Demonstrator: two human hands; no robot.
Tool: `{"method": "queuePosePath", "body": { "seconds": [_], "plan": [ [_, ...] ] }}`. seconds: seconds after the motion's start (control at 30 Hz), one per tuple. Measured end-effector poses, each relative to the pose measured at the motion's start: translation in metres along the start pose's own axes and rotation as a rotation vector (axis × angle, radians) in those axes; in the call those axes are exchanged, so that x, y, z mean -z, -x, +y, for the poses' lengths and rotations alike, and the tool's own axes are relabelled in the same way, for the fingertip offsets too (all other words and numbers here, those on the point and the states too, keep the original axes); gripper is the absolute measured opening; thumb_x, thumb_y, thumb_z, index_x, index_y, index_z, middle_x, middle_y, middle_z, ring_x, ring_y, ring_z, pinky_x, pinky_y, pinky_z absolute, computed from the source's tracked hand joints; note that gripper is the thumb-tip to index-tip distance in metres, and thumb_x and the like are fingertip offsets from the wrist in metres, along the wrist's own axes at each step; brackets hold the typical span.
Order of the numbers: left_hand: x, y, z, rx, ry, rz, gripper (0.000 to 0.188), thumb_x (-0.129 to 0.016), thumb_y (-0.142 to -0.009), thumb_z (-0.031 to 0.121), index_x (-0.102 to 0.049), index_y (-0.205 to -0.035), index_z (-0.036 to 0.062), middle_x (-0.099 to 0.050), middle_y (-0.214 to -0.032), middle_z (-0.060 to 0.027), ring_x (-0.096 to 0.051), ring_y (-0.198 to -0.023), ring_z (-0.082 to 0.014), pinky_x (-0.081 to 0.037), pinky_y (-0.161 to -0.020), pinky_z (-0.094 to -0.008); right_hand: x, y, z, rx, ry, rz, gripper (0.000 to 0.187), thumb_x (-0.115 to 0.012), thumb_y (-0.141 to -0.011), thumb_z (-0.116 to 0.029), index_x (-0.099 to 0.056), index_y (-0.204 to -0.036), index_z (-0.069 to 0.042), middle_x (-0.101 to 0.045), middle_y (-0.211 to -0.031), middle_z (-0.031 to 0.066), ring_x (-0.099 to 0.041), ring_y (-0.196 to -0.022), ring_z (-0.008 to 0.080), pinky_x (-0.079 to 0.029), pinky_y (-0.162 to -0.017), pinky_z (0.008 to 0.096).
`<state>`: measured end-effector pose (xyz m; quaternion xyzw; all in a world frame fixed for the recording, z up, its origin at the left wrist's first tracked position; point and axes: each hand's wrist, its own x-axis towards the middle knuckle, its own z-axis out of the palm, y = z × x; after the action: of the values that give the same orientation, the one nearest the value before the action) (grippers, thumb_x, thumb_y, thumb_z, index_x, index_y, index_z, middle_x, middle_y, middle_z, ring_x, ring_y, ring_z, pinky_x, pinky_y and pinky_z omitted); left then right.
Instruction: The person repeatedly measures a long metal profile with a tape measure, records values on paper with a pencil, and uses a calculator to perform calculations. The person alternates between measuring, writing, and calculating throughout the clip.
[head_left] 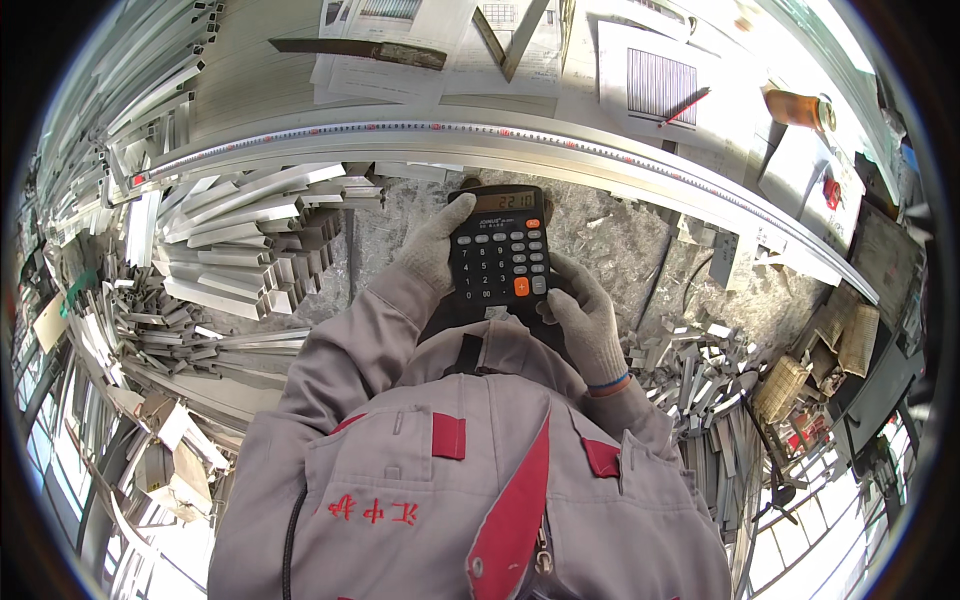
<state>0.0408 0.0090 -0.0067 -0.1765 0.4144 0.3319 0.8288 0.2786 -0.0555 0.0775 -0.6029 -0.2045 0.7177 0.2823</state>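
Observation:
A black desk calculator [488, 262] is held upright in front of my chest. Its keys are dark, grey and orange, and digits show on its display. My left hand [437, 240], in a pale knitted glove, grips the calculator's left edge with the thumb at the display's corner; its other fingers are hidden behind. My right hand [588, 318], gloved alike with a blue cuff edge, is at the lower right edge. Its thumb lies beside the large keys and its fingers curl around behind the calculator.
Beyond the calculator, a long tape scale [437, 127] runs along a workbench rail. Papers [640, 85], a red pencil [690, 103], a metal strip [355, 50] and an orange can [800, 108] lie on the bench. Stacked metal profiles [250, 240] stand left, offcuts [710, 370] right.

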Motion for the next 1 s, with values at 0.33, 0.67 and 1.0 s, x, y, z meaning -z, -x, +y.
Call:
{"method": "queuePosePath", "body": {
  "seconds": [0.33, 0.67, 1.0],
  "plan": [
    [0.026, 0.004, 0.002, 0.096, -0.072, 0.123, 0.037, -0.074, -0.104, 0.025, -0.067, -0.13, -0.0006, -0.078, -0.111, -0.0187, -0.08, -0.091, -0.0297, -0.07, -0.08, -0.0453, 0.001, -0.005, 0.019, 0.077, 0.235, -0.036, 0.052, -0.052, -0.092, 0.007, -0.062, -0.143, 0.006, -0.076, -0.124, 0.016, -0.073, -0.114, 0.0174, -0.058, -0.098, 0.0312],
    [0.023, 0.012, 0.018, 0.11, -0.198, 0.131, 0.036, -0.074, -0.104, 0.026, -0.069, -0.127, -0.001, -0.079, -0.108, -0.0152, -0.08, -0.089, -0.0261, -0.07, -0.079, -0.0423, 0.009, -0.013, 0.013, 0.15, 0.442, 0.142, 0.043, -0.06, -0.091, 0.004, -0.071, -0.132, 0.006, -0.078, -0.119, 0.0173, -0.075, -0.111, 0.0212, -0.058, -0.098, 0.0328],
    [0.02, 0.007, 0.02, 0.107, -0.21, 0.078, 0.036, -0.072, -0.105, 0.026, -0.068, -0.13, 0.0005, -0.078, -0.11, -0.0156, -0.08, -0.092, -0.0277, -0.069, -0.082, -0.0443, 0.135, -0.046, -0.066, 0.462, 0.716, 0.539, 0.027, -0.073, -0.096, -0.004, -0.079, -0.122, -0.001, -0.08, -0.106, 0.0072, -0.071, -0.087, 0.0114, -0.059, -0.08, 0.0265]
  ]
}}
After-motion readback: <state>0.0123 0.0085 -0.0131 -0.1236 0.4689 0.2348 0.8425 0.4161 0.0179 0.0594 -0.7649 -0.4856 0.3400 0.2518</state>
